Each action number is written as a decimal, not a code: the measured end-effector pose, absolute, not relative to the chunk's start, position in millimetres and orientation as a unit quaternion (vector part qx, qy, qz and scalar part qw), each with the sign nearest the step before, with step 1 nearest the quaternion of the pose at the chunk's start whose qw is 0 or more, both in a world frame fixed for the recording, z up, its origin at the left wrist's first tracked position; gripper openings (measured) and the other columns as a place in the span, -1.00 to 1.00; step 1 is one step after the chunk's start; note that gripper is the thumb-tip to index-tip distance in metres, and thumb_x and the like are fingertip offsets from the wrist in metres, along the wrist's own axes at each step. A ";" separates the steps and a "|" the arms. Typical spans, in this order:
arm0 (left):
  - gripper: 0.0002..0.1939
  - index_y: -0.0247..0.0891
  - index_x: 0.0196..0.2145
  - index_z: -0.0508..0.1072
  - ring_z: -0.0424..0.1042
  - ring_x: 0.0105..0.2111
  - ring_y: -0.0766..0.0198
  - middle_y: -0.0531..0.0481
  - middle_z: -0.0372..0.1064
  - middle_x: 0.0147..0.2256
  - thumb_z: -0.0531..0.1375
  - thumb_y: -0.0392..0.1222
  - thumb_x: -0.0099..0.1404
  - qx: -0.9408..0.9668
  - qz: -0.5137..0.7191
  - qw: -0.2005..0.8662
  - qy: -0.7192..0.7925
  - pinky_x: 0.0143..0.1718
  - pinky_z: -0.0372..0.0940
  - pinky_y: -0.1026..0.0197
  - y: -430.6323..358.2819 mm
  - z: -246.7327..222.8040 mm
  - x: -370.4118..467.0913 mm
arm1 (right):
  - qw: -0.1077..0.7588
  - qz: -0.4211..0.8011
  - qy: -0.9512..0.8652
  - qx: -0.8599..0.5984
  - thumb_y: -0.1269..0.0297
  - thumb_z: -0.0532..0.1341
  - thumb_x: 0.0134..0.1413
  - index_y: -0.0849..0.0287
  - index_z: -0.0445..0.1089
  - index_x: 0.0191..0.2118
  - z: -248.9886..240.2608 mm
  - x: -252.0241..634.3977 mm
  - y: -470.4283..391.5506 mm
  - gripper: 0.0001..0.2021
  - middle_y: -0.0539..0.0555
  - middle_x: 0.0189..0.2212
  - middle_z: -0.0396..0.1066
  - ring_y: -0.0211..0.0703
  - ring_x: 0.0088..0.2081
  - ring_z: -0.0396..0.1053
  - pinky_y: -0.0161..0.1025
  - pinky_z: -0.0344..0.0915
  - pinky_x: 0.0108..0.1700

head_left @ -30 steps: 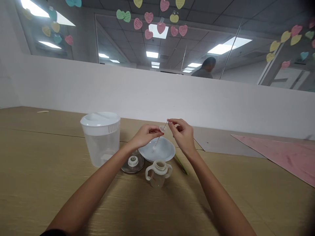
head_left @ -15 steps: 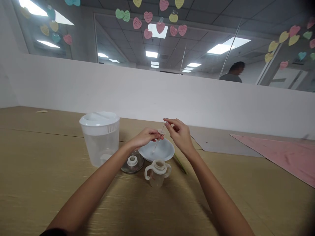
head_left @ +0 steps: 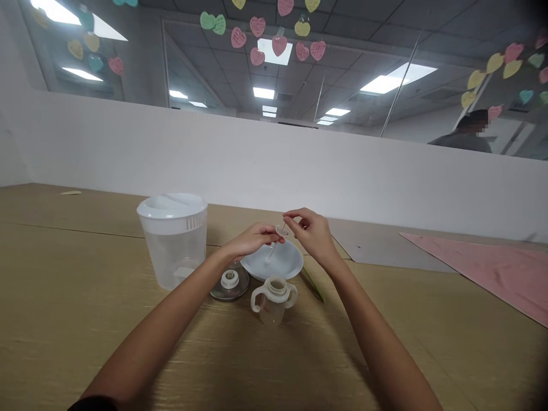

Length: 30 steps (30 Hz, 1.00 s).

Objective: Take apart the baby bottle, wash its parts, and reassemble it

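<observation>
My left hand pinches a small translucent bottle nipple with a flared rim. A thin straw hangs below it, with a small whitish end over the bowl. My right hand is closed on a thin wire rod, whose lower part goes down into the nipple; whether it carries bristles is too small to see. Beneath both hands lies a pale blue-white bowl. Nearer to me stands a clear, lidless baby bottle with two handles.
At left stands a translucent white bucket with a white lid. A white ring cap sits on a round metal lid, partly behind my left forearm. A green stick-like thing lies right of the bowl. A pink sheet lies far right.
My right hand has come down slightly towards the nipple, and less of the wire rod shows above it. Behind the glass, a person has moved to the right.
</observation>
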<state>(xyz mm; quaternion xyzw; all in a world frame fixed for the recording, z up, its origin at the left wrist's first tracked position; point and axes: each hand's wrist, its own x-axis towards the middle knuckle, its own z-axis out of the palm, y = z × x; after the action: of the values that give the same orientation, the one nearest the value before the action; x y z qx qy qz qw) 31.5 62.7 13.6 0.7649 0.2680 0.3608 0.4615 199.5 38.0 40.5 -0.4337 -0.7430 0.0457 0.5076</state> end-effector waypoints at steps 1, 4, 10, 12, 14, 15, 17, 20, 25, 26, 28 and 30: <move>-0.78 -0.31 -0.29 0.46 0.33 -0.24 0.27 -0.05 0.43 -0.28 0.10 -0.15 0.17 0.766 0.359 0.459 0.271 -0.19 0.17 0.23 62.3 14.5 31.4 | 0.500 0.038 -0.748 -0.435 0.26 0.16 0.00 0.15 0.44 -0.38 40.7 198.8 37.7 -0.86 0.00 -0.38 0.43 -0.34 -0.56 0.24 -0.31 0.19 -0.45; -0.76 -0.31 -0.27 0.46 0.33 -0.21 0.25 -0.06 0.42 -0.27 0.10 -0.15 0.17 0.764 0.367 0.452 0.279 -0.16 0.17 0.22 60.4 18.2 31.3 | 0.467 0.014 -0.762 -0.448 0.28 0.17 -0.03 0.14 0.43 -0.46 39.5 195.8 37.4 -0.88 -0.01 -0.42 0.42 -0.31 -0.51 0.25 -0.31 0.18 -0.41; -0.76 -0.35 -0.29 0.44 0.34 -0.25 0.24 -0.07 0.42 -0.29 0.07 -0.16 0.20 0.788 0.394 0.377 0.287 -0.21 0.20 0.24 65.9 9.9 34.7 | 0.503 -0.007 -0.742 -0.443 0.30 0.17 -0.04 0.17 0.39 -0.50 37.3 196.8 40.3 -0.88 0.01 -0.45 0.38 -0.29 -0.48 0.26 -0.29 0.19 -0.39; -0.75 -0.36 -0.33 0.45 0.35 -0.29 0.25 -0.06 0.42 -0.32 0.06 -0.14 0.21 0.797 0.405 0.342 0.290 -0.26 0.21 0.25 69.3 3.6 36.6 | 0.547 -0.013 -0.720 -0.427 0.28 0.16 -0.02 0.18 0.36 -0.48 40.7 201.6 39.2 -0.88 0.01 -0.44 0.37 -0.27 -0.45 0.27 -0.31 0.20 -0.40; -0.72 -0.34 -0.35 0.45 0.35 -0.32 0.25 -0.05 0.43 -0.34 0.04 -0.11 0.23 0.799 0.418 0.319 0.291 -0.27 0.22 0.25 71.0 -0.6 38.7 | 0.587 -0.016 -0.693 -0.417 0.25 0.14 0.01 0.19 0.34 -0.47 45.9 207.6 36.7 -0.86 0.02 -0.43 0.34 -0.26 -0.42 0.27 -0.31 0.21 -0.43; -0.71 -0.33 -0.34 0.46 0.35 -0.32 0.25 -0.04 0.43 -0.33 0.03 -0.10 0.23 0.797 0.428 0.310 0.294 -0.26 0.23 0.25 71.2 -1.5 39.8 | 0.604 -0.017 -0.680 -0.416 0.23 0.14 0.02 0.18 0.33 -0.46 48.7 210.6 35.3 -0.85 0.02 -0.43 0.33 -0.26 -0.42 0.27 -0.32 0.22 -0.45; -0.71 -0.32 -0.33 0.47 0.35 -0.32 0.25 -0.04 0.44 -0.31 0.04 -0.08 0.23 0.790 0.450 0.293 0.297 -0.25 0.23 0.24 70.3 -1.6 42.4 | 0.628 -0.019 -0.659 -0.413 0.20 0.13 0.02 0.18 0.31 -0.45 53.8 216.2 32.6 -0.84 0.02 -0.42 0.31 -0.25 -0.42 0.27 -0.31 0.23 -0.47; -0.71 -0.31 -0.33 0.48 0.37 -0.30 0.23 -0.05 0.46 -0.30 0.04 -0.08 0.24 0.798 0.455 0.267 0.292 -0.22 0.23 0.24 68.0 0.0 45.7 | 0.656 -0.025 -0.636 -0.405 0.20 0.15 0.01 0.18 0.31 -0.44 59.8 222.9 29.2 -0.84 0.01 -0.41 0.30 -0.27 -0.43 0.27 -0.33 0.23 -0.50; -0.74 -0.26 -0.33 0.49 0.36 -0.24 0.22 -0.02 0.46 -0.28 0.04 -0.12 0.26 0.829 0.440 0.201 0.281 -0.17 0.17 0.25 66.4 -1.3 44.7 | 0.683 -0.025 -0.611 -0.399 0.19 0.17 0.00 0.18 0.30 -0.45 65.8 228.5 23.7 -0.84 0.01 -0.42 0.30 -0.29 -0.45 0.27 -0.34 0.21 -0.54; -0.74 -0.26 -0.32 0.49 0.36 -0.24 0.22 -0.02 0.46 -0.27 0.04 -0.13 0.26 0.831 0.438 0.193 0.282 -0.17 0.17 0.25 66.7 -1.8 43.6 | 0.684 -0.025 -0.610 -0.399 0.19 0.17 0.01 0.17 0.30 -0.45 66.3 228.5 22.9 -0.84 0.01 -0.41 0.30 -0.29 -0.45 0.27 -0.34 0.21 -0.54; -0.75 -0.25 -0.30 0.49 0.36 -0.24 0.22 -0.02 0.46 -0.26 0.04 -0.14 0.26 0.835 0.435 0.176 0.289 -0.17 0.16 0.25 67.4 -2.3 41.2 | 0.681 -0.026 -0.611 -0.403 0.18 0.16 0.01 0.17 0.31 -0.44 66.1 228.0 22.5 -0.83 0.02 -0.40 0.31 -0.29 -0.45 0.27 -0.35 0.22 -0.54; -0.75 -0.25 -0.29 0.48 0.35 -0.24 0.21 -0.03 0.46 -0.25 0.03 -0.15 0.27 0.839 0.425 0.161 0.297 -0.17 0.16 0.24 67.9 -2.0 39.1 | 0.678 -0.024 -0.610 -0.409 0.17 0.16 0.01 0.18 0.31 -0.43 65.0 227.4 23.6 -0.82 0.03 -0.39 0.32 -0.29 -0.45 0.28 -0.35 0.22 -0.55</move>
<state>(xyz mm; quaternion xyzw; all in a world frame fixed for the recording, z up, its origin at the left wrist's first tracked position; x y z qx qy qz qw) 39.1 67.9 -2.0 0.8394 0.2973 0.4253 0.1615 227.4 23.6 65.0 -0.4089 -0.6105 -0.0243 0.6779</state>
